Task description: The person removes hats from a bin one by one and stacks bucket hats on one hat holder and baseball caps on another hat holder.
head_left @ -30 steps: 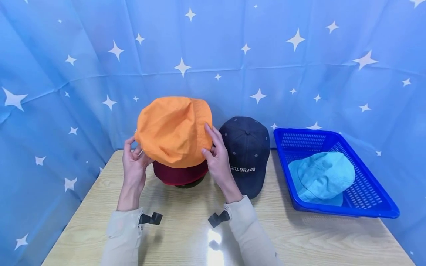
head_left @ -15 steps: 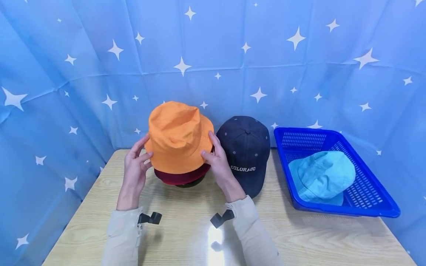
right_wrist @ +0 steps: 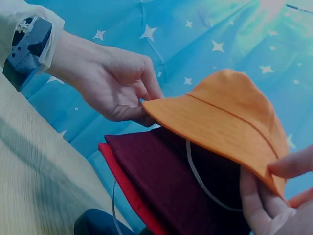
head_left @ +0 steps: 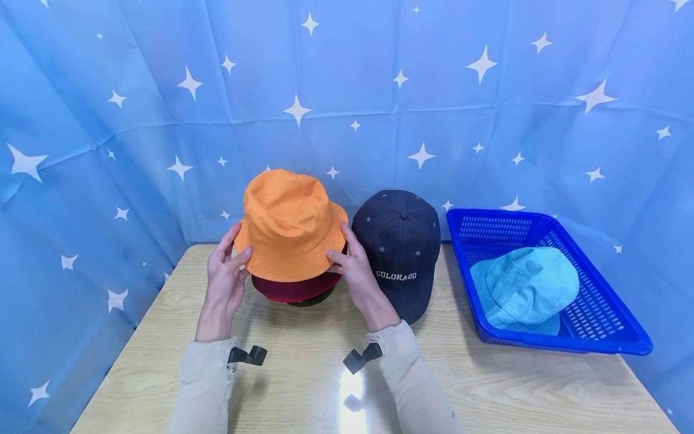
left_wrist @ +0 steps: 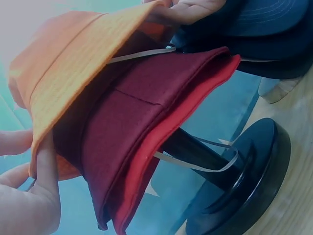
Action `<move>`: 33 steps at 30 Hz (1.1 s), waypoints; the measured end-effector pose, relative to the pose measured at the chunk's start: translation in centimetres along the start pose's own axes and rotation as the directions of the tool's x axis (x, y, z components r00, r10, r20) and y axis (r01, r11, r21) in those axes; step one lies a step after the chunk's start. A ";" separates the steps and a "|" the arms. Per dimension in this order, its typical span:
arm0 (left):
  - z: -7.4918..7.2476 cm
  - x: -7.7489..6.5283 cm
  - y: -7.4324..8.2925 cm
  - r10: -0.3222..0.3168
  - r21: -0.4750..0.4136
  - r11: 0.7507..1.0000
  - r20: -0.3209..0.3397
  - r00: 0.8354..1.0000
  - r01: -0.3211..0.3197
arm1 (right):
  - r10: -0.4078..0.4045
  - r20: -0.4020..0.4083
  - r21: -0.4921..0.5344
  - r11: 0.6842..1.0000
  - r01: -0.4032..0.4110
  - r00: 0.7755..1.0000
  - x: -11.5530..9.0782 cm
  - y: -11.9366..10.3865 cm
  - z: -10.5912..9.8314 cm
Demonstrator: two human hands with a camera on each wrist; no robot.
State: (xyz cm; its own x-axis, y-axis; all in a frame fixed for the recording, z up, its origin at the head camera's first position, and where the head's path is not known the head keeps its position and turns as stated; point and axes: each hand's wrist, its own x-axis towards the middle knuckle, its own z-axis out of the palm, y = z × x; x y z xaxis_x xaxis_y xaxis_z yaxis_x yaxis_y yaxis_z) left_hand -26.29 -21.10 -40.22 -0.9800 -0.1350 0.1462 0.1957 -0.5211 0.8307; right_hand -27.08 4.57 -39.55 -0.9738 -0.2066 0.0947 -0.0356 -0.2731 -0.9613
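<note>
An orange bucket hat sits over a maroon bucket hat, crown up. My left hand pinches its brim at the left, thumb on top. At the right side of the brim, my right hand pinches it the same way. Below the maroon hat shows a red brim, and all of these are over a black stand with a round base. A thin white cord hangs from under the orange brim in the right wrist view.
Just right of the stacked hats is a navy cap lettered COLORADO. A blue plastic basket with a light blue hat in it stands at the right of the wooden table. A starry blue curtain hangs behind.
The orange hat has come down a little over the maroon hat and turned so its brim faces forward and down. Both hands still hold the brim; the left has shifted slightly right.
</note>
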 end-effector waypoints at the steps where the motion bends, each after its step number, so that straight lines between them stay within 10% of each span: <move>1: 0.0 0.0 0.0 0.000 0.001 1.000 0.004 1.000 0.000 | 0.013 0.001 -0.003 1.000 -0.013 1.000 0.0 0.0 0.0; 33: -1.7 0.6 -1.3 -0.286 0.281 0.920 0.004 0.958 0.273 | 0.131 -0.064 -0.220 0.965 -0.142 0.989 0.0 2.7 0.3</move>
State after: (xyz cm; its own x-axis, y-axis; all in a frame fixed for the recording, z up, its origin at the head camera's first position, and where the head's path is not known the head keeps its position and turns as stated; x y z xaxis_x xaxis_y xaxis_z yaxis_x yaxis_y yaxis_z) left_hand -27.07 -21.96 -42.14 -0.9952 0.0227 -0.0951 -0.0977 -0.2800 0.9550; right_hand -27.13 3.53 -42.02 -0.9824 -0.1803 -0.0483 0.0542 -0.0279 -0.9981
